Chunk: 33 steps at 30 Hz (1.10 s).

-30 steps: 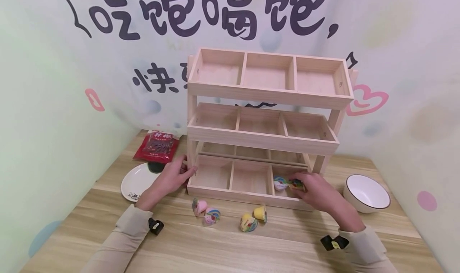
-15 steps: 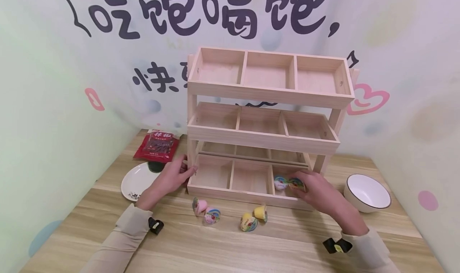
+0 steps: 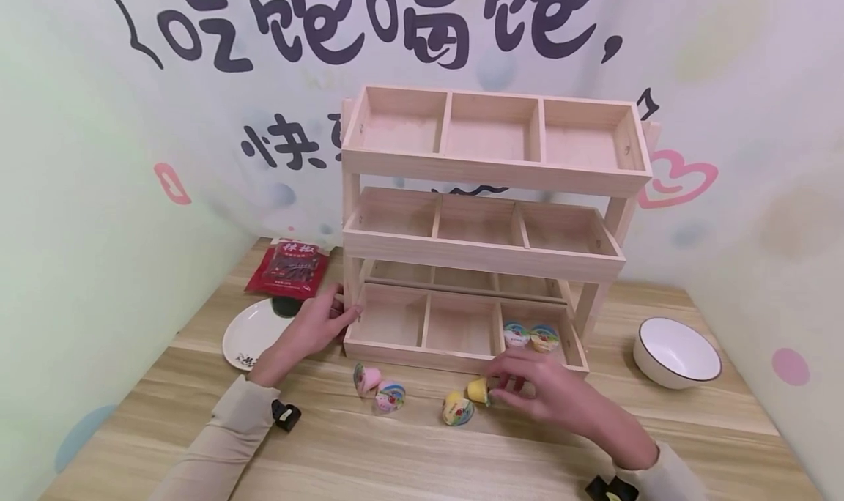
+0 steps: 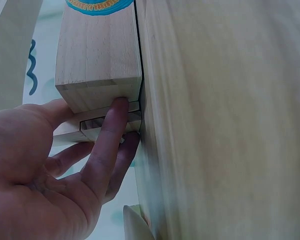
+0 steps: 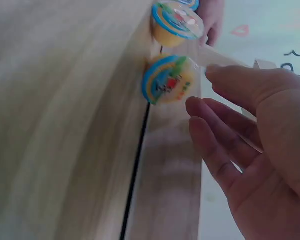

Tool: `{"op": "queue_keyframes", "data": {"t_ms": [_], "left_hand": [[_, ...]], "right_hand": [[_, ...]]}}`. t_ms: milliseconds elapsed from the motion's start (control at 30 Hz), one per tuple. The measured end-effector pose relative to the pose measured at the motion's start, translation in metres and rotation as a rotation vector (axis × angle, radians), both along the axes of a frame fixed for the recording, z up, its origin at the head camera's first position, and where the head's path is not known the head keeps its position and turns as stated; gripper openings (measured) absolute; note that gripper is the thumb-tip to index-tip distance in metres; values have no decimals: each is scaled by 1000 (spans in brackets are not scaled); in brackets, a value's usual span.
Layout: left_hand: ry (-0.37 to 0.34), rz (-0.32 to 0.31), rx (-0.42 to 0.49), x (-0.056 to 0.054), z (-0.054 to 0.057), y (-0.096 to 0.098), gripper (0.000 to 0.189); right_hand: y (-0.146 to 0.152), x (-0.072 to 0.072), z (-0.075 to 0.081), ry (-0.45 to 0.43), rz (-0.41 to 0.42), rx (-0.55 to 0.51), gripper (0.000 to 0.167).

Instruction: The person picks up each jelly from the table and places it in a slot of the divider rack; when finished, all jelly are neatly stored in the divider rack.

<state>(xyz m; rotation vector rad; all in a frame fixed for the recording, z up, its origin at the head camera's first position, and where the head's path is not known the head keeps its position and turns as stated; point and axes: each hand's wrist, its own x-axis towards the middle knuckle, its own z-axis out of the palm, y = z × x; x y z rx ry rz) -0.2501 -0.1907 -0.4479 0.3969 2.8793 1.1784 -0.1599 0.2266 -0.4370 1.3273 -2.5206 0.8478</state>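
My left hand (image 3: 321, 321) grips the lower left end of a three-tier wooden rack (image 3: 483, 254); in the left wrist view its fingers (image 4: 107, 145) lie against the wood's end. My right hand (image 3: 547, 391) is in front of the bottom tier, fingers spread and nothing between them. Close by its fingertips lies a yellow jelly cup (image 3: 478, 390), whose printed lid faces the hand in the right wrist view. A second yellow jelly cup (image 3: 457, 409) is beside it. Two pink jelly cups (image 3: 390, 396) lie farther left. Inside the bottom tier's right compartment, two jelly cups (image 3: 543, 338) sit side by side.
At the left are a white plate (image 3: 245, 331), a dark green object (image 3: 286, 307) on its edge, and a red chilli packet (image 3: 288, 268). A white bowl (image 3: 678, 353) stands right of the rack. Walls close off the table's back and sides.
My right hand has let go of a jelly cup in the bottom right compartment and moved left and forward toward the yellow cups. My left hand has stayed in place.
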Motion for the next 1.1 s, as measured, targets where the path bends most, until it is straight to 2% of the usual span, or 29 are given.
{"op": "queue_keyframes", "data": {"t_ms": [167,467,733,900,1100], "left_hand": [[1,0,-4,-1,1,-1,46],[-6,2,-5,-1,2,-2,47],[-3,-4,-4,-2,0,-2,47],[-3,-5,-1,-2,-1,-1,46],[-1,-6,2,-2,-1,-1,45]], "right_hand": [[-7,2,-5,-40,-7,59,27],[-8,3,-10,-76,-10,76,34],[-6,3,-11,-154,-67,118,40],[-5,2,-12,-214,-67,103,41],[-4,2,-12,-219,-69,93,40]]}}
